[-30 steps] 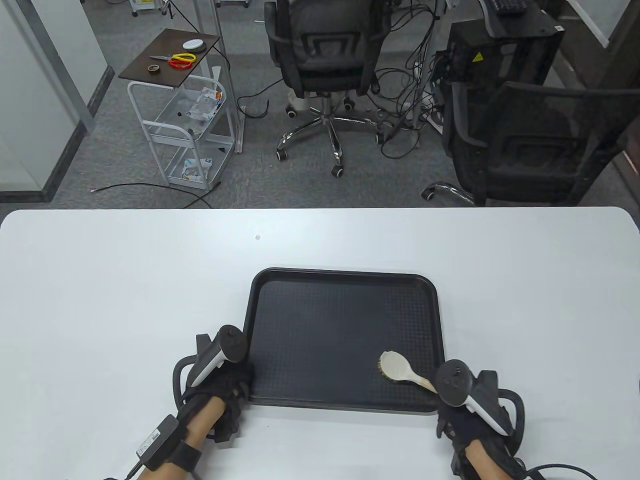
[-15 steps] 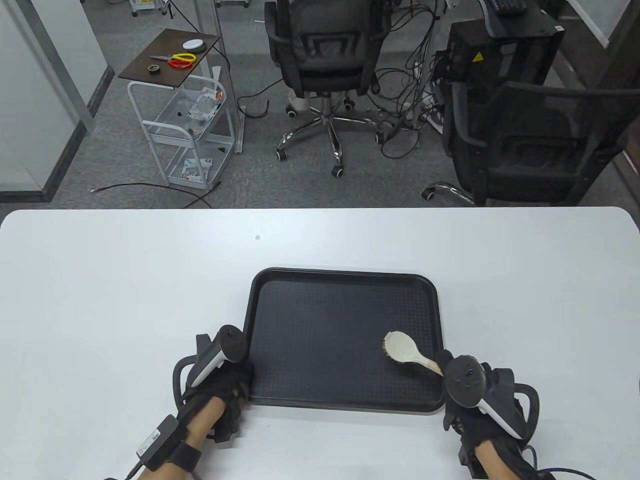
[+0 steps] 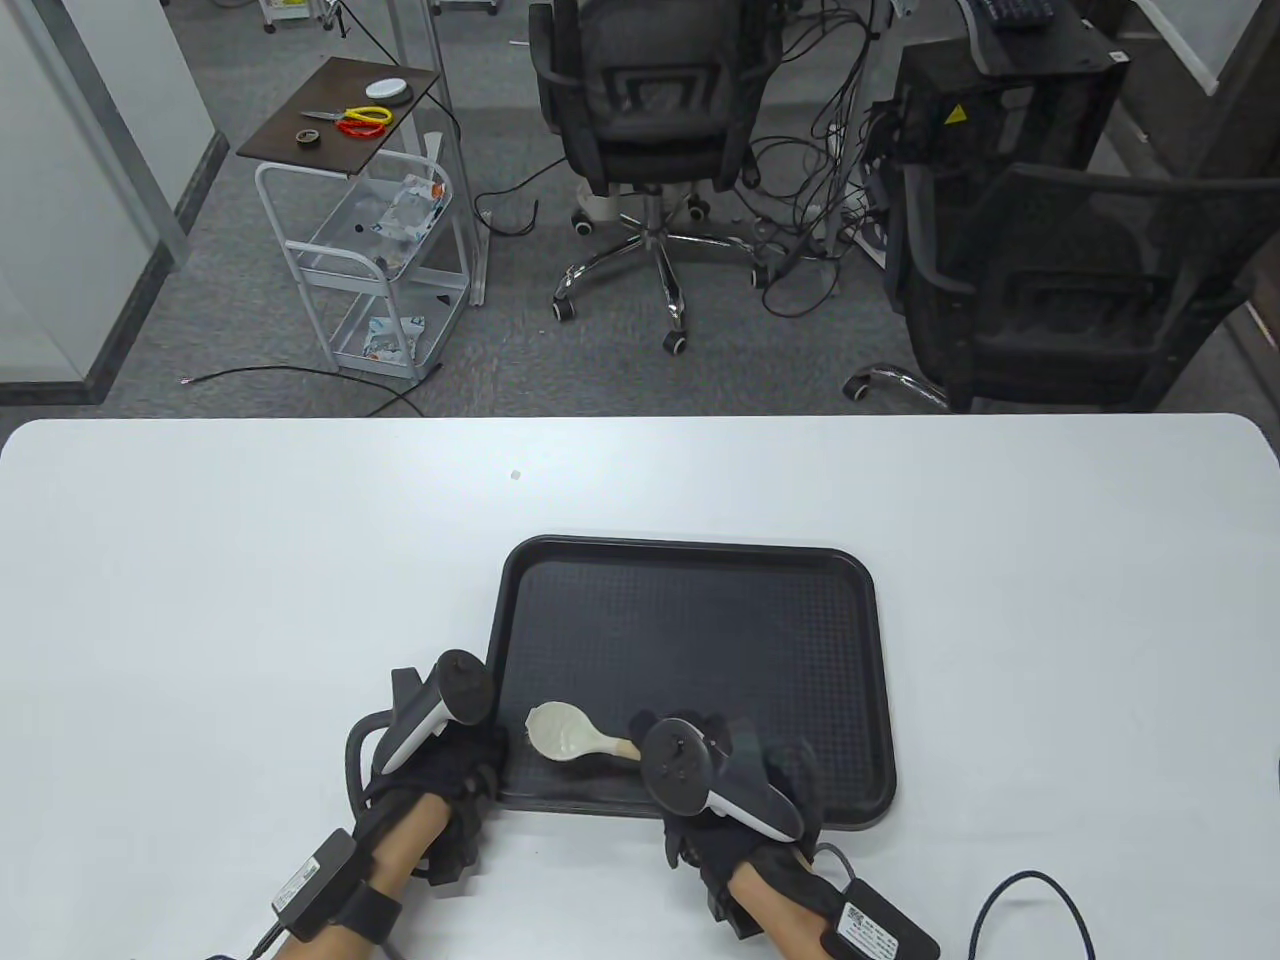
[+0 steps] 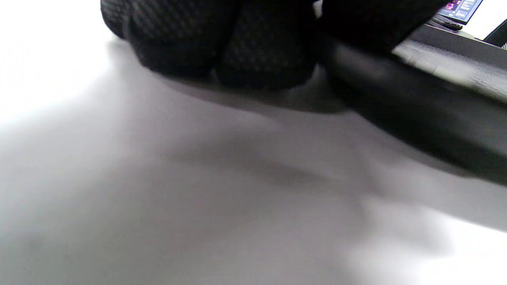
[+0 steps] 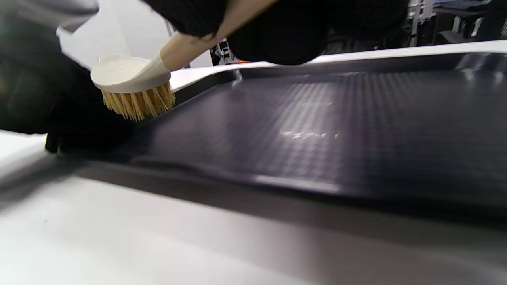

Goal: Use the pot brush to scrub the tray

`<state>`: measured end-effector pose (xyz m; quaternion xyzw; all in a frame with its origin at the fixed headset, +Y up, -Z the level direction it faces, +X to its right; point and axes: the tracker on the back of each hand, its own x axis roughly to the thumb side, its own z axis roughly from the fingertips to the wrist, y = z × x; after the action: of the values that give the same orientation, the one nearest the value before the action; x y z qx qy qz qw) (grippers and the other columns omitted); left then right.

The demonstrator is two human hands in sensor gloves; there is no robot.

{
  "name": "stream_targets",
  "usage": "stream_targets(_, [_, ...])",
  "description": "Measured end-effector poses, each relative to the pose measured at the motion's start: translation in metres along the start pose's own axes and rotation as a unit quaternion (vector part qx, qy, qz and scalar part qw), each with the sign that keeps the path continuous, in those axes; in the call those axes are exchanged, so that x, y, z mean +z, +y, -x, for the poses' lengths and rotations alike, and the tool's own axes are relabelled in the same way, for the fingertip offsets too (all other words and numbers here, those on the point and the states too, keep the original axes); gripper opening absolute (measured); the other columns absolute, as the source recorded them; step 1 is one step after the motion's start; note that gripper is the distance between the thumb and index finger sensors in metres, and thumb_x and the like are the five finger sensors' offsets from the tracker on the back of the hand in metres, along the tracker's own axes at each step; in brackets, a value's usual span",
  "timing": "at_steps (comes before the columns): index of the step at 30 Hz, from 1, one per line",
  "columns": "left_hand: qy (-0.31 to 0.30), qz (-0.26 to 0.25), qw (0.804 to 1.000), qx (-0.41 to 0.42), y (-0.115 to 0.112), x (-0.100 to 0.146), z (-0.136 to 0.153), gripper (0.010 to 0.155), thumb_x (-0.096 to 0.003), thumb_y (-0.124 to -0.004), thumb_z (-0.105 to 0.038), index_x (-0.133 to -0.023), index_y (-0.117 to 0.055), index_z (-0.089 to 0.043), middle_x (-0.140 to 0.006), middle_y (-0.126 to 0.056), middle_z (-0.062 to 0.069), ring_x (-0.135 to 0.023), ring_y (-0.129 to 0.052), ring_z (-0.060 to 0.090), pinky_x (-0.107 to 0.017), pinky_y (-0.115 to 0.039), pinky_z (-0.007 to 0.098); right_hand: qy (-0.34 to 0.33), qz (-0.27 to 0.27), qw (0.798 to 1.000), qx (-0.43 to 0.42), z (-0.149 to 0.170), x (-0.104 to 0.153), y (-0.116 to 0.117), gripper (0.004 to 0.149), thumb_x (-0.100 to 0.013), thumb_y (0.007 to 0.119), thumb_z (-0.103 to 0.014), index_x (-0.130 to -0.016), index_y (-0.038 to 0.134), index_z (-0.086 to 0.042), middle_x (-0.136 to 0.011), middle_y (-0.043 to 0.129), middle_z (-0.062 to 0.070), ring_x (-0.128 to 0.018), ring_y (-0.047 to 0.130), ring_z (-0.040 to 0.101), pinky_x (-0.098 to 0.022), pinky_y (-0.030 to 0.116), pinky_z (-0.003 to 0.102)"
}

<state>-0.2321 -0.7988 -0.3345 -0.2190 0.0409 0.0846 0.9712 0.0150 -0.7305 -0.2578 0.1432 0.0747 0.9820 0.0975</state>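
Two gloved hands work at a black tray [image 3: 690, 640] on a white table [image 3: 200, 560]. The right hand [image 3: 740, 800] grips a brush [image 3: 562, 732] over the tray's near-left corner; the left hand [image 3: 455, 770] clasps its left rim.

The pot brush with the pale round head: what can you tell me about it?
The pot brush has a cream round head, plastic by the look, tan bristles underneath and a light wooden handle. The right hand grips the handle. It sits bristles down over the near left corner of the black textured tray, close to the left hand. Whether the bristles press the tray is unclear.
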Motion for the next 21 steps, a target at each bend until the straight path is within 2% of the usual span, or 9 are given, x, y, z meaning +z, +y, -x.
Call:
stream_targets(6, [0.000, -0.001, 1.000, -0.001, 0.000, 0.000, 0.000, 0.076, -0.0449, -0.074, -0.050, -0.104, -0.043, -0.013, -0.044, -0.090, -0.002, -0.038, -0.090, 0.020, -0.062, -0.065, 0.048, -0.015, -0.006, 1.000, 0.013, -0.012, -0.001, 0.016, 0.053, -0.049, 0.077, -0.029, -0.100, 0.067, -0.030, -0.096, 0.075, 0.007, -0.072, 0.087, 0.026, -0.051, 0.078, 0.046])
stream_targets(11, [0.001, -0.001, 1.000, -0.001, 0.000, 0.000, 0.000, 0.076, -0.0450, -0.074, -0.050, -0.104, -0.043, -0.013, -0.044, -0.090, -0.002, -0.038, -0.090, 0.020, -0.062, -0.065, 0.048, -0.008, -0.008, 1.000, 0.008, 0.001, 0.004, 0.018, 0.052, -0.048, 0.077, -0.028, -0.100, 0.068, -0.030, -0.095, 0.076, 0.007, -0.071, 0.088, 0.026, -0.051, 0.078, 0.046])
stream_targets(15, [0.000, -0.001, 1.000, -0.001, 0.000, 0.000, 0.000, 0.076, -0.0449, -0.074, -0.050, -0.104, -0.043, -0.013, -0.044, -0.090, -0.002, -0.038, -0.090, 0.020, -0.062, -0.065, 0.048, 0.011, -0.013, 1.000, 0.015, 0.023, 0.014, 0.020, 0.052, -0.048, 0.077, -0.029, -0.099, 0.068, -0.031, -0.095, 0.076, 0.007, -0.071, 0.088, 0.025, -0.051, 0.079, 0.046])
stream_targets(21, [0.001, -0.001, 1.000, -0.001, 0.000, 0.000, 0.000, 0.076, -0.0450, -0.074, -0.050, -0.104, -0.043, -0.013, -0.044, -0.090, -0.002, -0.038, -0.090, 0.020, -0.062, -0.065, 0.048, 0.072, -0.029, 0.997, 0.010, 0.083, 0.040, 0.006, 0.051, -0.047, 0.079, -0.027, -0.098, 0.070, -0.032, -0.094, 0.077, 0.008, -0.071, 0.089, 0.027, -0.050, 0.079, 0.048])
